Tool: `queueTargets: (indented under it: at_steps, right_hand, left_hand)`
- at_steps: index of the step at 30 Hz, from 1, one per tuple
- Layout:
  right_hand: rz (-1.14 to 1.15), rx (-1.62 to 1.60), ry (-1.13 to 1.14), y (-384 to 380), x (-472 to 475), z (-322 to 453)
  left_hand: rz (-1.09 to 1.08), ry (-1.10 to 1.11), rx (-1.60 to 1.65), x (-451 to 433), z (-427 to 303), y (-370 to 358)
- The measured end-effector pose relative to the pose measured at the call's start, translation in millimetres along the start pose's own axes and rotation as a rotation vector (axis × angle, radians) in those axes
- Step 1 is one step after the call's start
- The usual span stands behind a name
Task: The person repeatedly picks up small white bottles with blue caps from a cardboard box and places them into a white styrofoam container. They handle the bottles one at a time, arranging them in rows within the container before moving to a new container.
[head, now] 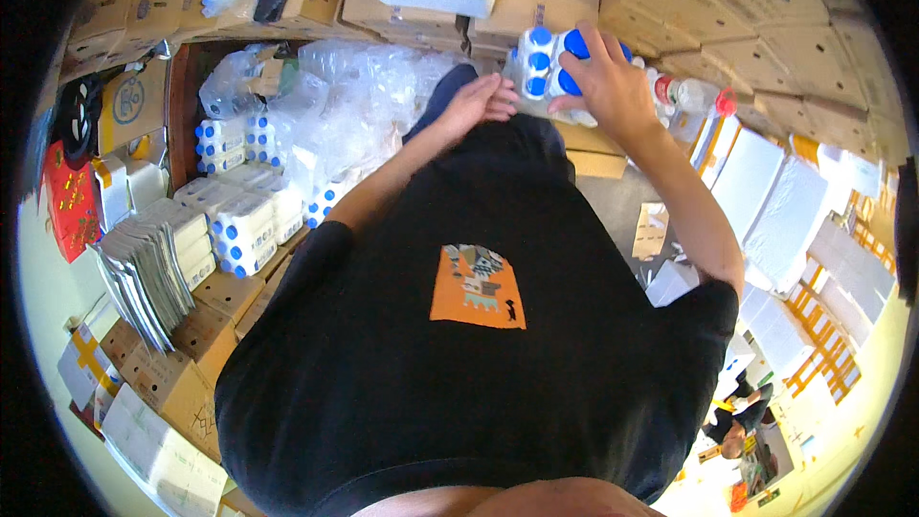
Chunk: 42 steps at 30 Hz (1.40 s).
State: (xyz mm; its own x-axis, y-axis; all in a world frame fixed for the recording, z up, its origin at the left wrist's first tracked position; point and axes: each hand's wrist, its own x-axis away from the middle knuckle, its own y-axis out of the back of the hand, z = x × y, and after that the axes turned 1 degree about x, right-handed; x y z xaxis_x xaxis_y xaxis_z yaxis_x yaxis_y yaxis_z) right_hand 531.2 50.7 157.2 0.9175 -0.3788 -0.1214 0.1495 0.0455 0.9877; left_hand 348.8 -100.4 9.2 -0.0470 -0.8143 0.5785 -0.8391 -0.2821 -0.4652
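Note:
Several white bottles with blue caps [539, 62] stand close together at the top, right of centre. My right hand [607, 79] reaches over them from the right, its fingers spread on the large blue caps; whether it grips one cannot be told. My left hand [482, 102] is just left of the bottles, palm partly turned up, fingers apart and holding nothing. A heap of clear plastic bags [359, 86] lies left of it. A clear plastic bottle with a red cap [696, 95] lies to the right of my right hand.
Packs of white blue-capped bottles [244, 226] are stacked at the left beside folded silvery sheets [140, 280]. Cardboard boxes [711, 7] line the top and right. White foam boxes [782, 201] stand at the right. Another person [739, 416] is at the lower right.

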Motion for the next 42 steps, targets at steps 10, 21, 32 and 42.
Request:
queueTargets:
  at_steps: [10,21,32,42]
  right_hand:
    - [-0.179,0.011,0.017,93.4,-132.6,66.1]
    - [-0.345,-0.2,-0.266,43.2,-242.0,85.3]
    - [-0.366,-0.856,-1.201,-155.4,-268.5,40.9]
    - [-0.14,-1.141,-1.19,-260.8,-260.2,16.3]
  left_hand:
    - [0.461,-0.226,1.146,34.5,-132.6,-19.9]
    - [0.168,-0.465,1.046,20.5,-201.8,71.8]
    - [-0.298,0.249,0.171,-100.5,-279.3,174.8]
    - [-0.426,0.26,-0.431,-123.2,-262.5,180.6]
